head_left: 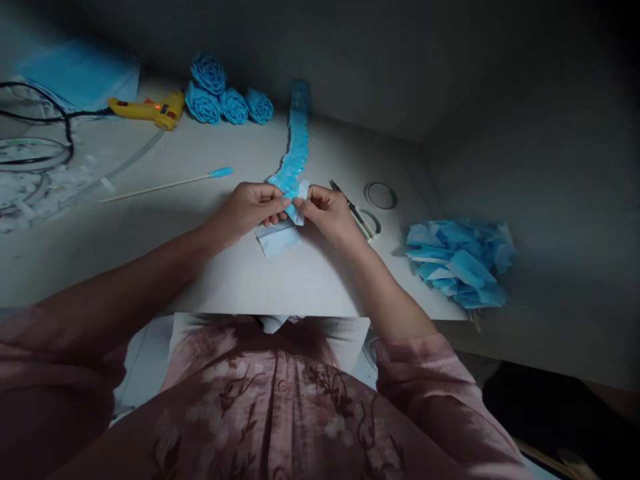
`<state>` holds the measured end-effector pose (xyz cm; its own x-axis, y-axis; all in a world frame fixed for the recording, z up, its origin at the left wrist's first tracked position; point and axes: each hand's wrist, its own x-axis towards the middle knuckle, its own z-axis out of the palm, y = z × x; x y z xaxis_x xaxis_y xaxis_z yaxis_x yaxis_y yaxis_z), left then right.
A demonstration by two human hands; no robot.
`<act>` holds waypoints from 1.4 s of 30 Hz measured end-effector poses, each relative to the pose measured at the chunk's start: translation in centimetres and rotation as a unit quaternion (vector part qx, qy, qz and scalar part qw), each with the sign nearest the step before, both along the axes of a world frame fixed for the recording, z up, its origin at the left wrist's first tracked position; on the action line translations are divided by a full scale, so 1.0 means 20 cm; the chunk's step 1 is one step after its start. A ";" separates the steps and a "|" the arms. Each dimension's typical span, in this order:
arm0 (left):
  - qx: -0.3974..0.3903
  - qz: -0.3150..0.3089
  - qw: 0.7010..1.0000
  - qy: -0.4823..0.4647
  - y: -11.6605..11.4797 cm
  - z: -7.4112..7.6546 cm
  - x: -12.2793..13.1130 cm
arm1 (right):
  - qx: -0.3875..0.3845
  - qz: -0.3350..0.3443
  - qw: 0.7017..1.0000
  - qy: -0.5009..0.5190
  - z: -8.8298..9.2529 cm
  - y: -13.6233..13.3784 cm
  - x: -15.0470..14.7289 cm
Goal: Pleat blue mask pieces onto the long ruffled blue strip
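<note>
Both hands meet over the middle of the table. My left hand [257, 205] is closed, pinching the near end of a long pleated blue strip [297, 137] between thumb and fingers. My right hand [327, 208] pinches the same end, where a pale folded edge shows between the thumbs. From there the strip runs away from me toward the wall, its left side ruffled. Below my fingers lies a flat pale blue piece [278, 241], partly covered by the hands. Scissors [367, 227] with light handles rest just beyond my right hand, partly hidden by it.
A yellow glue gun [147, 112] with a red light lies at the back left, beside several rolled blue flowers [220, 100]. A blue-tipped stick [175, 187] lies left. Tape rings [381, 195] sit right, near a blue bunch [463, 263]. White scraps [45, 187] cover the left side.
</note>
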<state>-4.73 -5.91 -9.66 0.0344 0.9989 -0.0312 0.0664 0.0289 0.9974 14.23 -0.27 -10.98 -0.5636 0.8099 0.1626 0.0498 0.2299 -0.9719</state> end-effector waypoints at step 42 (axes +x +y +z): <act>-0.015 0.037 0.997 -0.067 0.00 -0.02 -0.01 | 0.024 -0.038 0.997 0.055 -0.07 0.04 0.00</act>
